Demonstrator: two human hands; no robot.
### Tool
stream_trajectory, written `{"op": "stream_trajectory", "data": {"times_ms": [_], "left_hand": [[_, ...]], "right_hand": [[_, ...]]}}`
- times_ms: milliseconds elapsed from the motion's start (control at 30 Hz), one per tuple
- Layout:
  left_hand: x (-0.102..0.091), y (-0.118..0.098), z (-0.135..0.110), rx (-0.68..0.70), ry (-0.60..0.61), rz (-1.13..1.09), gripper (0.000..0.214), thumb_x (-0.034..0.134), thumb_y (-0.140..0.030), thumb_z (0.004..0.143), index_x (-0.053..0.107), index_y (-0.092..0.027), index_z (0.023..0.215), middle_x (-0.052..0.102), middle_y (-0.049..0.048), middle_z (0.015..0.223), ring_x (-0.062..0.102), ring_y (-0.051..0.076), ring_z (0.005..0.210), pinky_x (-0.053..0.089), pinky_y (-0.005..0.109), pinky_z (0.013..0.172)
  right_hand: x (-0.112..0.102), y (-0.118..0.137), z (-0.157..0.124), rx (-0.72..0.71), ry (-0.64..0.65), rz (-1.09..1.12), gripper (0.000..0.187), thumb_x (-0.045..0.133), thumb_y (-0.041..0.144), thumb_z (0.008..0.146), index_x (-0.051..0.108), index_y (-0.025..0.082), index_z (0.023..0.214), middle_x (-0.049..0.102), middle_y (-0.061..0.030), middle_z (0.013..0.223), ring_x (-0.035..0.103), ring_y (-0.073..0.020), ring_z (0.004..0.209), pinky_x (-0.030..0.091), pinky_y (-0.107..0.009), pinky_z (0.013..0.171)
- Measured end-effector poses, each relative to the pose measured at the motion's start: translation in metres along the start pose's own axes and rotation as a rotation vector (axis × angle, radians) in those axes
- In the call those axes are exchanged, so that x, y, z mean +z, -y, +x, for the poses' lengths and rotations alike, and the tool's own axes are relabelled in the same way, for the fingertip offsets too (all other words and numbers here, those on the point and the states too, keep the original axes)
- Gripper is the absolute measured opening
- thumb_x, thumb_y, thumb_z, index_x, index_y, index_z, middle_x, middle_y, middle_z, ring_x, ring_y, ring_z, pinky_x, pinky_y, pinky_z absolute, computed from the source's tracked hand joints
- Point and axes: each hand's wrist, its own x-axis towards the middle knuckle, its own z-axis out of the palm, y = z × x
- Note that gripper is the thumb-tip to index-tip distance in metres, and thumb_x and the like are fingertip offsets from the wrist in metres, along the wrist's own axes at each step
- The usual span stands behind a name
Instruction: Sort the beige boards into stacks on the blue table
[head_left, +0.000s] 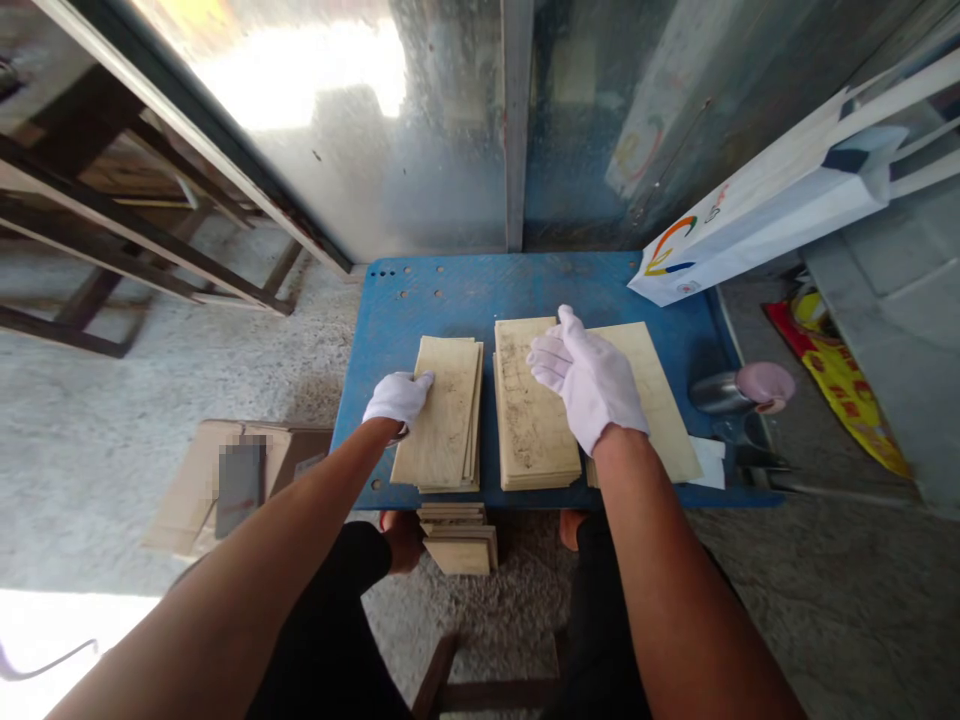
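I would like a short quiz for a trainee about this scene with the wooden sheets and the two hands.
1. True or false: the left hand rests on the left stack of wooden sheets.
2. What colour is the table?
A. red
B. blue
C. green
3. Fill in: the right hand is open above the middle stack, and both hands wear white ____.

Key: 1 true; 2 B; 3 gloves.

Three board stacks (534, 410) side by side on table (465, 285).
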Motion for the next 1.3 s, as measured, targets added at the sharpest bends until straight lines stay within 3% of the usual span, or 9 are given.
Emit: {"op": "stream_trajectory", "data": {"times_ms": [167,333,467,600,800,1000,1200,1300], "left_hand": [[-0.001,-0.011,-0.011,0.035,0.014,0.238,0.053,0.046,-0.058,0.083,0.067,-0.015,0.104,0.068,0.0198,0.109,0.063,0.036,0.105,0.049,0.042,0.086],[-0.010,-0.006,-0.016,0.026,0.004,0.356,0.060,0.043,-0.061,0.084,0.064,-0.010,0.107,0.066,0.0239,0.109,0.063,0.039,0.105,0.050,0.043,0.082],[-0.012,-0.001,-0.023,-0.009,-0.007,0.310,0.082,0.045,-0.077,0.075,0.055,-0.007,0.117,0.065,0.0264,0.108,0.062,0.040,0.106,0.049,0.044,0.084],[0.003,-0.009,-0.026,-0.007,-0.062,0.191,0.106,0.052,-0.084,0.062,0.037,-0.007,0.133,0.054,0.0285,0.125,0.057,0.041,0.114,0.048,0.044,0.087],[0.033,-0.036,-0.013,0.015,-0.093,0.133,0.120,0.064,-0.075,0.059,0.018,-0.007,0.146,0.035,0.0305,0.141,0.035,0.044,0.133,0.039,0.046,0.100],[0.039,-0.061,-0.003,-0.065,-0.070,0.196,0.135,0.073,-0.072,0.048,0.009,-0.012,0.150,0.028,0.0281,0.145,0.028,0.044,0.135,0.035,0.054,0.103],[0.040,-0.069,0.014,-0.148,-0.071,0.167,0.154,0.076,-0.074,0.039,-0.007,-0.008,0.151,0.028,0.0334,0.142,0.036,0.048,0.129,0.039,0.057,0.098],[0.044,-0.070,0.021,-0.173,-0.084,0.133,0.159,0.080,-0.071,0.034,-0.008,-0.009,0.152,0.031,0.0318,0.141,0.039,0.047,0.127,0.042,0.057,0.096]], "right_hand": [[-0.005,0.001,-0.001,-0.020,0.009,0.011,0.043,0.070,0.056,0.076,0.060,0.015,0.084,0.070,-0.0047,0.076,0.067,-0.0123,0.066,0.053,-0.022,0.059],[-0.007,0.001,0.000,-0.031,0.006,0.014,0.043,0.069,0.058,0.075,0.059,0.016,0.081,0.069,-0.0032,0.074,0.067,-0.0119,0.065,0.053,-0.020,0.058],[-0.005,0.003,-0.001,-0.033,0.018,0.019,0.044,0.070,0.057,0.075,0.059,0.016,0.084,0.068,-0.0024,0.071,0.067,-0.0125,0.066,0.052,-0.020,0.057],[-0.005,0.004,0.000,-0.035,0.018,0.018,0.041,0.069,0.055,0.077,0.059,0.016,0.084,0.065,-0.0007,0.067,0.066,-0.0126,0.064,0.051,-0.020,0.055],[-0.007,0.005,0.001,-0.059,0.026,0.012,0.039,0.070,0.054,0.076,0.056,0.018,0.079,0.059,0.0028,0.061,0.061,-0.0096,0.054,0.046,-0.018,0.049],[-0.002,0.006,-0.001,-0.020,0.019,0.008,0.037,0.071,0.051,0.076,0.057,0.017,0.079,0.059,0.0031,0.061,0.058,-0.0085,0.054,0.046,-0.018,0.051],[0.001,0.001,0.002,-0.041,0.052,-0.005,0.033,0.071,0.047,0.078,0.058,0.018,0.078,0.056,0.0043,0.059,0.053,-0.0073,0.050,0.046,-0.019,0.051],[0.002,-0.001,0.002,-0.055,0.050,-0.016,0.034,0.072,0.048,0.077,0.056,0.019,0.074,0.053,0.0047,0.056,0.050,-0.0071,0.047,0.043,-0.019,0.047]]}}
